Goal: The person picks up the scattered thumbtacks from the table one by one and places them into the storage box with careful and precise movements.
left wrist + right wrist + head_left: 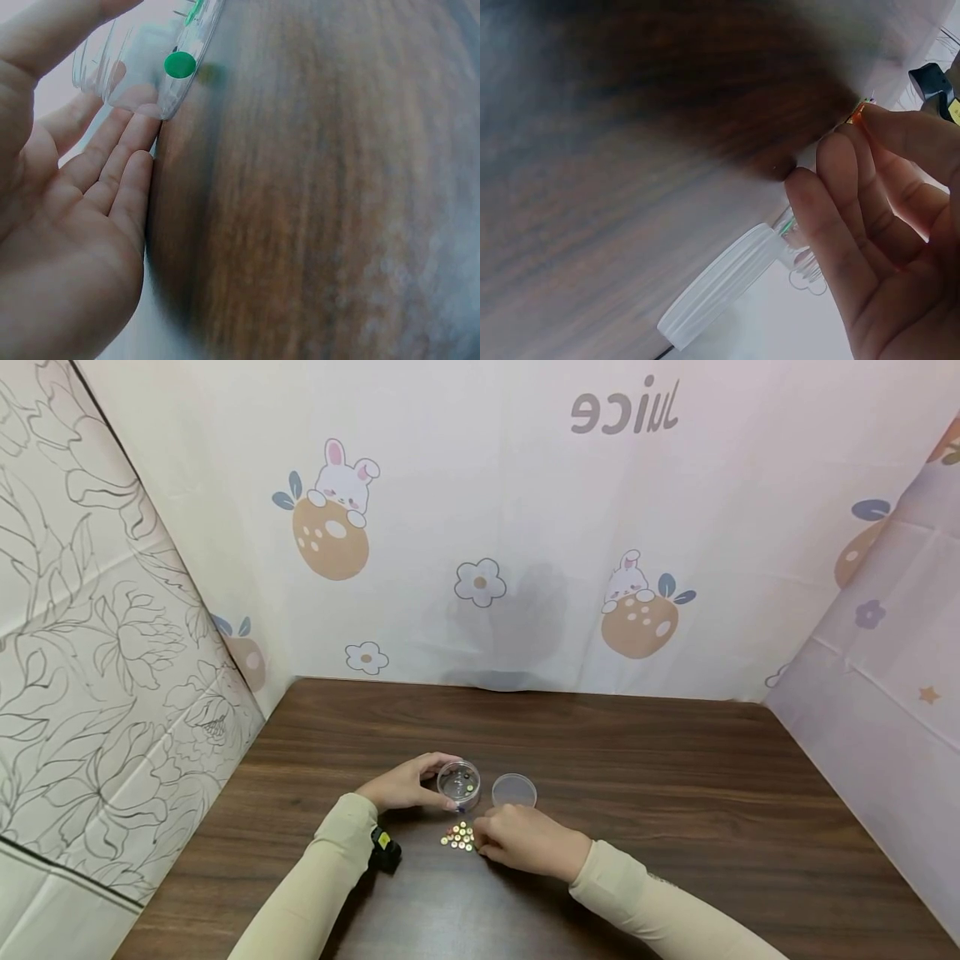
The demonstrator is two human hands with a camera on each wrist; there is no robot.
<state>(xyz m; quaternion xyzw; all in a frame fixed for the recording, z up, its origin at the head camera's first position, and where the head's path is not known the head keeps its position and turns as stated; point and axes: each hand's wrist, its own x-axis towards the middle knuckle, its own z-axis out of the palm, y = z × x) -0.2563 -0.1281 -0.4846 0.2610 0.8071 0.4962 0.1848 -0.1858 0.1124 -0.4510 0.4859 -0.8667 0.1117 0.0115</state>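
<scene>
1. Fingers of the left hand [408, 783] curl round the dish [453, 787]; at least two discs [470, 787] lie inside;
2. right hand [528, 839] touches the pile [457, 838], about a dozen discs; cannot tell whether it pinches one;
3. one lid [514, 788] lies just beside the one dish; table [637, 760] edges well apart, room rightward.
</scene>
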